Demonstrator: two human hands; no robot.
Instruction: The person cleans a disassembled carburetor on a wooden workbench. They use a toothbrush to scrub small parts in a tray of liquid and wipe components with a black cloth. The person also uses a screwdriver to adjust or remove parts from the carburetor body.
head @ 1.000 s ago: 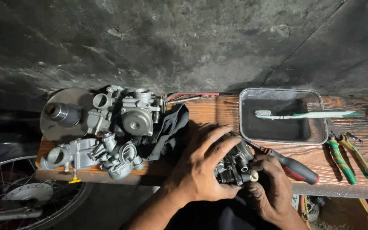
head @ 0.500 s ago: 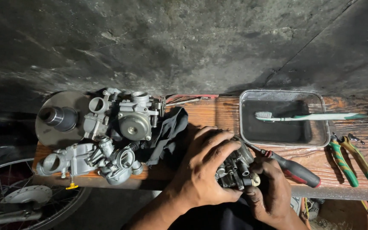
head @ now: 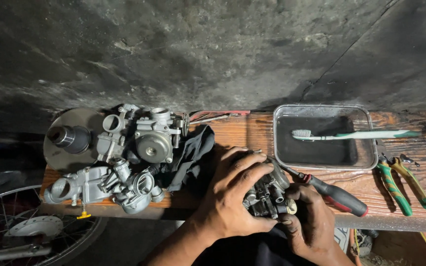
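Observation:
My left hand (head: 230, 197) wraps over a dark grey carburetor (head: 267, 192) at the front edge of a wooden bench (head: 252, 130). My right hand (head: 309, 224) grips the same carburetor from below and the right, thumb near a brass fitting. A screwdriver with a red and black handle (head: 338, 196) lies just right of the hands, its shaft pointing at the carburetor. Most of the carburetor is hidden by my fingers.
Two more carburetors (head: 146, 135) (head: 109, 184) and a black rag (head: 191, 152) lie at the left, beside a round metal disc (head: 70, 138). A metal tray (head: 324, 165) holds a toothbrush (head: 356, 134). Green-handled pliers (head: 403, 180) lie at the right. A spoked wheel (head: 20, 231) is below left.
The view has shifted slightly; my hands stay on the carburetor with only small finger movement.

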